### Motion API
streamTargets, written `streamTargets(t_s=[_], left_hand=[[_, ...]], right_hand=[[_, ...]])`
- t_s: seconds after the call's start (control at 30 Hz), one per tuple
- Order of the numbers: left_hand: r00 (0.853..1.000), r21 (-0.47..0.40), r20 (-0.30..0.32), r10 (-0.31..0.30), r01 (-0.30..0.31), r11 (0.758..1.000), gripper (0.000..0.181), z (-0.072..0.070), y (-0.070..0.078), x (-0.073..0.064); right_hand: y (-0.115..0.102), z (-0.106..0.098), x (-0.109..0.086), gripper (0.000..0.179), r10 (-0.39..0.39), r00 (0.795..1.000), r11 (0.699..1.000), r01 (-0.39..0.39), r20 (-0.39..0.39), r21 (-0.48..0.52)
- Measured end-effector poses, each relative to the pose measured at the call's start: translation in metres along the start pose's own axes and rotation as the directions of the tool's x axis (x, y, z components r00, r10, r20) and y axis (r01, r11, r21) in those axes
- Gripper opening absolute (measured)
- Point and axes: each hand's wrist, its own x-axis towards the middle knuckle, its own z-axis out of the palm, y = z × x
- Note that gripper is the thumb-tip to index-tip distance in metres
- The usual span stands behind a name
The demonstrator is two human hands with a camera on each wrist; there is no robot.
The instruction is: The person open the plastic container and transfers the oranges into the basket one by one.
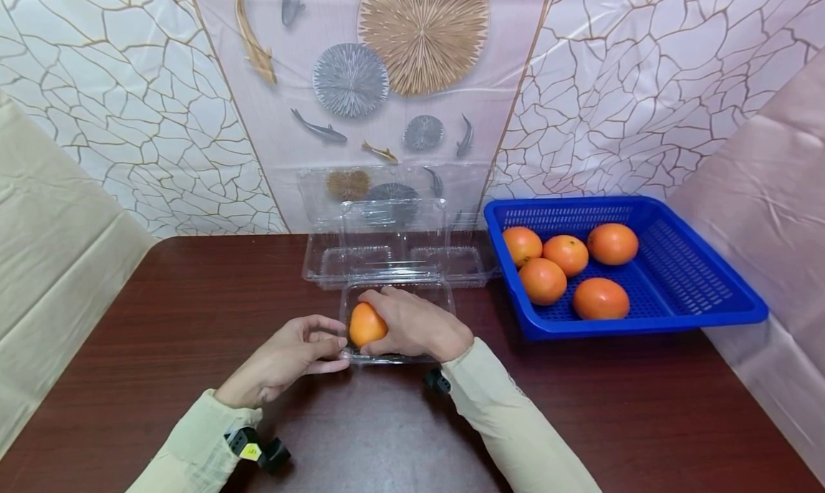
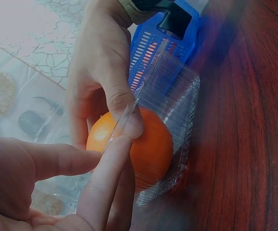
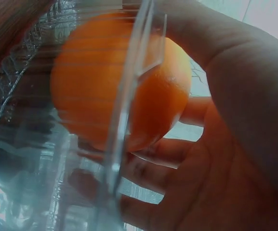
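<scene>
An orange [image 1: 367, 326] sits inside the left end of a clear plastic clamshell container [image 1: 435, 287]. My right hand [image 1: 415, 324] reaches over the container and grips the orange, thumb on the near side and fingers curled round the far side. In the right wrist view the orange [image 3: 100, 82] shows through the clear wall, below the rim. My left hand [image 1: 293, 357] pinches the container's near left rim between thumb and finger. The left wrist view has its fingertips [image 2: 122, 144] right at that rim, beside the orange.
Behind stand more open clear clamshells [image 1: 322, 264], their lids up against the patterned wall covering [image 1: 387, 142]. A blue perforated basket [image 1: 702, 292] with several oranges [image 1: 601, 299] stands on the right of the dark wooden table [image 1: 174, 321].
</scene>
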Motion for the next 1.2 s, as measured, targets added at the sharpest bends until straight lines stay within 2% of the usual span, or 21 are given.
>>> streamTargets(t_s=[0.53,1.2], left_hand=[[1.000,0.003,-0.014,0.005,-0.005,1.000,0.043,0.001,-0.001,0.000],[0.999,0.011,-0.026,0.020,-0.020,1.000,0.043,0.000,0.000,0.001]], right_hand=[[0.003,-0.003,0.000,0.059,-0.025,0.998,0.999,0.024,-0.052,-0.025],[0.007,-0.026,-0.010,0.063,0.025,0.997,0.998,-0.021,-0.070,0.058]])
